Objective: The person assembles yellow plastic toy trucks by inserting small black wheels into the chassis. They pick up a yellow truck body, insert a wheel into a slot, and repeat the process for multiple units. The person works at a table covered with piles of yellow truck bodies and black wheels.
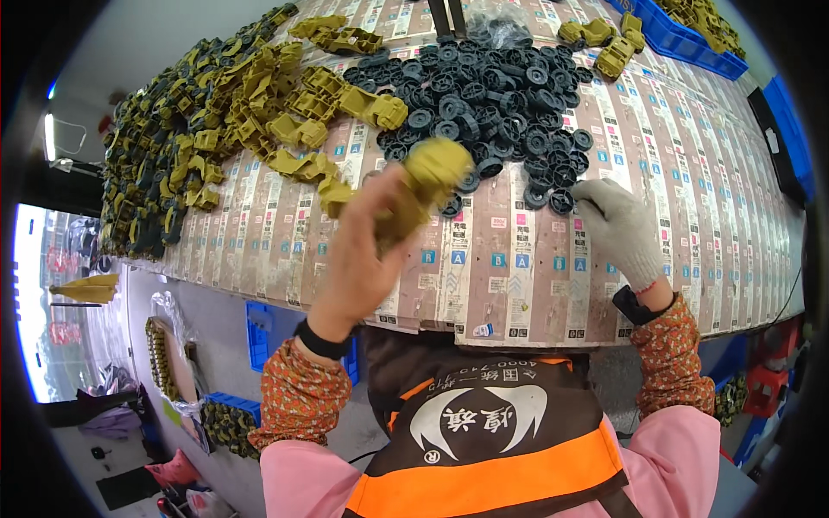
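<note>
My bare left hand (366, 250) is closed round an olive-yellow plastic toy car body (437, 169), raised above the table and smeared by motion. A pale knitted glove covers my right hand (618, 226), whose fingers are curled together at the near right edge of a heap of dark toy wheels (484, 95). Its fingertips are right beside a loose toy wheel (561, 202); whatever is between them is hidden. Left of the wheels, more olive-yellow car bodies (298, 129) lie piled up.
Printed cardboard sheets cover the table (484, 289). Along its left side runs a large mound of car bodies with dark wheels (164, 164). A blue crate (682, 39) of yellow parts stands at the far right, near a few loose bodies (615, 56). Clear plastic wrap (501, 30) lies behind the wheels.
</note>
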Tool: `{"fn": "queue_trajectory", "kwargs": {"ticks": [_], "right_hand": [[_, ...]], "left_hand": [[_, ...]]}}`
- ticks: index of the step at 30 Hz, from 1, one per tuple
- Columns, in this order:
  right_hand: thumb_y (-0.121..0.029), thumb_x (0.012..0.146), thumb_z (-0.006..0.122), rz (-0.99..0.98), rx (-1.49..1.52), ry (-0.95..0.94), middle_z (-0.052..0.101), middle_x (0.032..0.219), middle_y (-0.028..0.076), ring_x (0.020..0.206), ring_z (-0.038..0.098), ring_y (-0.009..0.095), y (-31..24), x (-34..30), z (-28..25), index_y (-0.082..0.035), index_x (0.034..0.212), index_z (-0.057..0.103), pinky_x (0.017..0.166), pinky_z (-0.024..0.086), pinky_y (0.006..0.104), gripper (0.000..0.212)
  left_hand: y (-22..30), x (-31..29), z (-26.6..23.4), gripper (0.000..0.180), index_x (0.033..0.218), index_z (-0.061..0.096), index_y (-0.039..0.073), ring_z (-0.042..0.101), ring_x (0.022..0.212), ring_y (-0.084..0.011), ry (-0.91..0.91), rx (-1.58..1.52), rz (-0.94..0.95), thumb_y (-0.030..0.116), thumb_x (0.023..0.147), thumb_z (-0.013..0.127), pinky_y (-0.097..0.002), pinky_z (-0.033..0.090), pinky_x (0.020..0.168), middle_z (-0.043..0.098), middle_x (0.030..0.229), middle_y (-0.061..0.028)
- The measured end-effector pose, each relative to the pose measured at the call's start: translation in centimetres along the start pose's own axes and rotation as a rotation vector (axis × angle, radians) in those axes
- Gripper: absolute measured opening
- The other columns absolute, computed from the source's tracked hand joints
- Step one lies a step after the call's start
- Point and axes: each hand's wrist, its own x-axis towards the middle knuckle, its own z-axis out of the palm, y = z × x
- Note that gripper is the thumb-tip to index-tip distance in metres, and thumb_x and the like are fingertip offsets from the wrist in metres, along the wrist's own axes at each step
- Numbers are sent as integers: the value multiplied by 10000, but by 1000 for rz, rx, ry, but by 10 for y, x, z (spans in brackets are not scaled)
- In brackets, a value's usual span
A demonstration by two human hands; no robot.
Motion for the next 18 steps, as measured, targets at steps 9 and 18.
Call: {"fn": "queue_trajectory", "kwargs": {"ticks": [9,18], "right_hand": [[-99,907,687,-166,-310,-30,640,949,183,926,662,403,-5,10,27,-59,1066,659,792,530,511,167],[-70,890,687,-179,-297,-123,623,977,183,932,649,404,-31,-6,21,-33,984,587,782,528,513,142]], "left_hand": [[5,-59,34,600,1473,611,308,502,1469,-242,-473,283,467,75,922,656,-595,261,1318,653,1289,26],[9,-103,23,467,1352,591,155,545,1364,-344,42,5,-159,11,911,643,-477,398,1211,613,1315,-147]]}}
